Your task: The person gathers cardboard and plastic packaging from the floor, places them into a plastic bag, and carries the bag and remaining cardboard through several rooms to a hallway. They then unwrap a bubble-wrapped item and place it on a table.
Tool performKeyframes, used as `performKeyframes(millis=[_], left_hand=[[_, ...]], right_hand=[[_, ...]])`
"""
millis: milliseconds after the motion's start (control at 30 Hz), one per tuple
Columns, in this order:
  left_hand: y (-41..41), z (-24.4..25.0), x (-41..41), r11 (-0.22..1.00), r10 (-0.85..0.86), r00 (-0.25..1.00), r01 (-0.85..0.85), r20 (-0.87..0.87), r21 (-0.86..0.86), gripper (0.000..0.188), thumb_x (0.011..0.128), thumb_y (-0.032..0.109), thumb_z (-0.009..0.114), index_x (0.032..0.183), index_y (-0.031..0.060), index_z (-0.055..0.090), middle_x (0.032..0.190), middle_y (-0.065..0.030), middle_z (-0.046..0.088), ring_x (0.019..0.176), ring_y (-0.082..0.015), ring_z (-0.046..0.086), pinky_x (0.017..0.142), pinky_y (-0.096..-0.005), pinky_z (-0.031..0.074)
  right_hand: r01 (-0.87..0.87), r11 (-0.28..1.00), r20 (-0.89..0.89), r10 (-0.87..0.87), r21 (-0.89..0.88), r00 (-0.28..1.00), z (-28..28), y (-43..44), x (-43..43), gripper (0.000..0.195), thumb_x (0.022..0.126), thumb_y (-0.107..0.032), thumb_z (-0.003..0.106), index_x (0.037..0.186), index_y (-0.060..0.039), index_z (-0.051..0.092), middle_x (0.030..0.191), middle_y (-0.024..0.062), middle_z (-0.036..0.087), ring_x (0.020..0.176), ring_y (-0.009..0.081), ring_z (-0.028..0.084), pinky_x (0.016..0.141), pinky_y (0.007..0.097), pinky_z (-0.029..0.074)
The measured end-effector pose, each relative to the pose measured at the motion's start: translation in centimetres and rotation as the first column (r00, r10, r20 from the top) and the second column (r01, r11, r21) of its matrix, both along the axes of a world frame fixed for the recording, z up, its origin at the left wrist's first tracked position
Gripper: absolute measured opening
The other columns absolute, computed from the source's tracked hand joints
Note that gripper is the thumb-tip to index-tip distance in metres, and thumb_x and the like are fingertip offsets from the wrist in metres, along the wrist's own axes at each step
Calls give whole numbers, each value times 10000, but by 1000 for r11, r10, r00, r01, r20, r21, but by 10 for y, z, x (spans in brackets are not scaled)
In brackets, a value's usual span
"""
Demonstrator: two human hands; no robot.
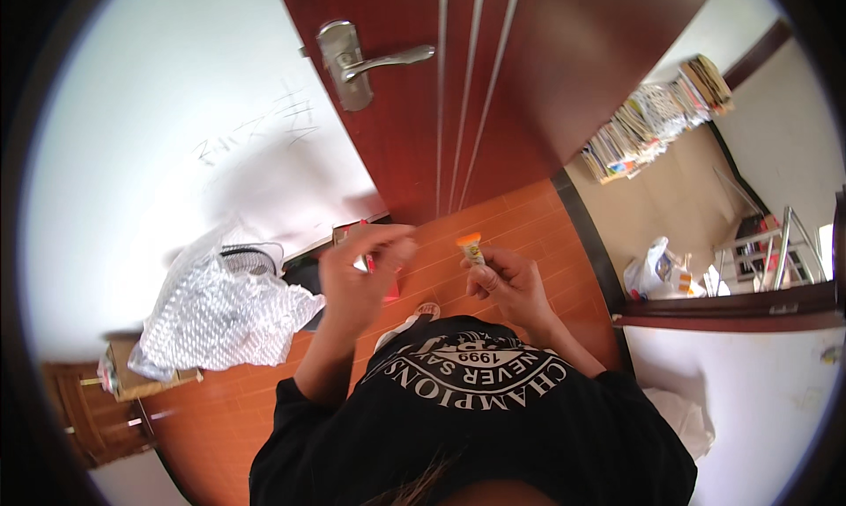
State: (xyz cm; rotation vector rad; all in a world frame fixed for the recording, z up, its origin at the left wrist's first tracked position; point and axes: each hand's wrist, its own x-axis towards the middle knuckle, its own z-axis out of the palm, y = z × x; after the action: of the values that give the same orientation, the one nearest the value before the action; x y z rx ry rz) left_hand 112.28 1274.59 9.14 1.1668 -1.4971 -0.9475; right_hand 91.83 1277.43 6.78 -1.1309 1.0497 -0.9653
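Note:
Between the thumb and fingers of my right hand (505, 281) is a small wrapped packet (472, 250), pale with an orange end, held upright in front of my black T-shirt (476, 433). It looks like a wrapped sweet, though its contents are hidden. My left hand (360, 271) is raised to the left of the packet, apart from it and blurred. Its fingers curve towards the thumb with a gap between them, and nothing shows in it. Behind that hand, a red object (394, 288) on the floor is partly covered.
Ahead stands a dark red door (396, 143) with a metal lever handle (390, 60). Bubble wrap (225, 314) lies at left by a cardboard box (129, 367). Through the doorway are stacked books and papers (628, 136), a plastic bag (661, 271) and a metal rack (783, 248). Wood flooring (522, 222) lies below.

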Motion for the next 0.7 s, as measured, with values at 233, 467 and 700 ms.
performKeyframes(millis=[233,467,700], left_hand=[[-5,15,-62,909,-393,913,404,-113,103,125,732,53,639,846,4,626,741,-60,600,615,-87,542,545,-191,405],[-4,-14,-110,835,-550,817,546,174,71,121,719,48,649,797,-34,606,715,-79,612,646,-120,581,591,-230,452],[4,-53,-155,530,-827,472,835,304,145,98,715,74,641,771,3,603,633,-113,548,552,-201,539,518,-271,412]], right_hand=[[5,886,-384,-206,-463,900,18,15,-24,211,785,-135,593,944,2,567,725,74,572,642,150,544,576,254,437],[208,804,-428,-493,-557,757,7,42,-62,92,718,-99,590,783,-36,609,736,104,585,670,278,562,587,335,455],[142,805,-645,-554,-576,526,-31,85,-83,91,644,-76,558,594,-20,506,610,114,521,588,306,525,513,388,420]])
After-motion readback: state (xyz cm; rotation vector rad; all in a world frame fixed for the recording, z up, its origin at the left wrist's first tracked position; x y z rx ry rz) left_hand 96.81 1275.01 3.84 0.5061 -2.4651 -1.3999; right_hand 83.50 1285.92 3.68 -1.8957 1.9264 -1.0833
